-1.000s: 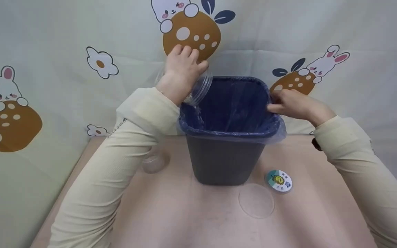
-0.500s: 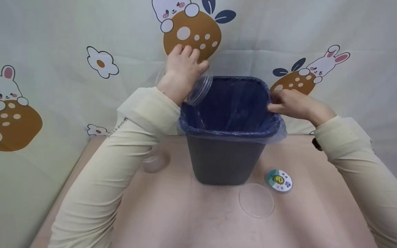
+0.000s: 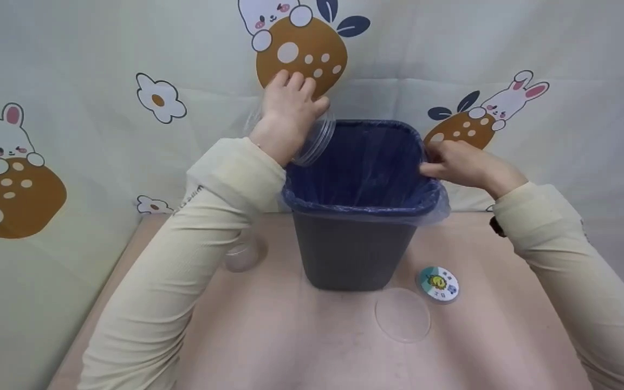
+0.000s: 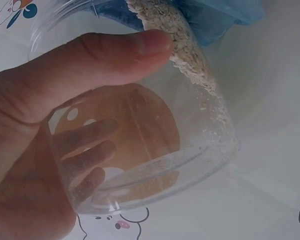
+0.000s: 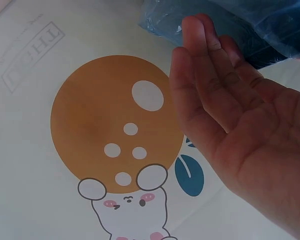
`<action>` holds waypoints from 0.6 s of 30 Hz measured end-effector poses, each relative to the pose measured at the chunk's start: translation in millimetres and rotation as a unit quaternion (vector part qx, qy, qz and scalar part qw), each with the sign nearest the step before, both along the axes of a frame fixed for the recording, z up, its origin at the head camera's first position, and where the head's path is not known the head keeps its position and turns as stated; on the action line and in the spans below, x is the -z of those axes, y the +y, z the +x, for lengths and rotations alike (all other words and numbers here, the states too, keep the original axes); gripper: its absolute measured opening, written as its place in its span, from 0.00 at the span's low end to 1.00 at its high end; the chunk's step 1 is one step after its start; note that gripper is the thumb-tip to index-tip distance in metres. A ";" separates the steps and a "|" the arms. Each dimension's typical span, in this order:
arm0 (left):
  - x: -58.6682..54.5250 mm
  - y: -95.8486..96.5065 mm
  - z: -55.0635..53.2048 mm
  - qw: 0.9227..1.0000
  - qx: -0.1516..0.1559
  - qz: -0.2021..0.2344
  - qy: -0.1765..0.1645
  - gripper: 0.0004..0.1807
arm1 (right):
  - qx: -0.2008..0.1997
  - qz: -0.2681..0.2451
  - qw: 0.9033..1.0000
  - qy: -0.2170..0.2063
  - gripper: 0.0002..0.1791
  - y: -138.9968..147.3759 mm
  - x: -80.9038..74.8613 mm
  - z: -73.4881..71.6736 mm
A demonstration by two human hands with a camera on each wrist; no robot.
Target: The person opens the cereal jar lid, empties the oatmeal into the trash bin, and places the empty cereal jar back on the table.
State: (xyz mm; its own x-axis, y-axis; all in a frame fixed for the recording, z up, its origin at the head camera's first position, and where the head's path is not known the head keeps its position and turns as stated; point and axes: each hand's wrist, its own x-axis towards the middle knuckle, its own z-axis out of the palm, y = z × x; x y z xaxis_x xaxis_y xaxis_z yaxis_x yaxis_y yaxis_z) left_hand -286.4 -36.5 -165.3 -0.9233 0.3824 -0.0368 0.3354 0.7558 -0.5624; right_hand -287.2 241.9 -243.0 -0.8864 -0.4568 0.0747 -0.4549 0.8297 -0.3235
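My left hand (image 3: 289, 114) holds a clear plastic jar (image 3: 320, 138) tipped on its side at the left rim of a grey trash can (image 3: 355, 254). In the left wrist view, pale oat flakes (image 4: 192, 62) lie along the jar's lower wall toward the mouth, with dusty bits clinging further back. A translucent bag (image 3: 363, 214) lines the can and folds over its rim. At the right rim is my right hand (image 3: 466, 165), thumb on the lip and fingers on the outside against the bag. The right wrist view cuts off most of the thumb.
On the pinkish table (image 3: 290, 346) lie a clear round disc (image 3: 403, 316) and a small round container (image 3: 439, 284) with a sunflower label. Another clear container (image 3: 242, 257) stands partly behind my left forearm. A patterned cloth (image 3: 209, 146) hangs close behind the can.
Pale flakes seen at the jar's mouth one second ago no longer show there in the head view. My left hand has shifted very slightly right; my right hand stays put.
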 end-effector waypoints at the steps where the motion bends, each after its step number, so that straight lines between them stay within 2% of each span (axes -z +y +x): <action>1: -0.1 0.0 -0.1 1.000 0.000 -0.001 -0.001 0.32 | -0.001 0.000 1.000 0.001 0.09 0.0 -0.1 -0.1; 18: 0.8 4.0 -1.3 1.000 -0.007 -0.003 -0.005 0.29 | -0.008 -0.004 1.000 0.001 0.11 -0.2 0.0 -0.4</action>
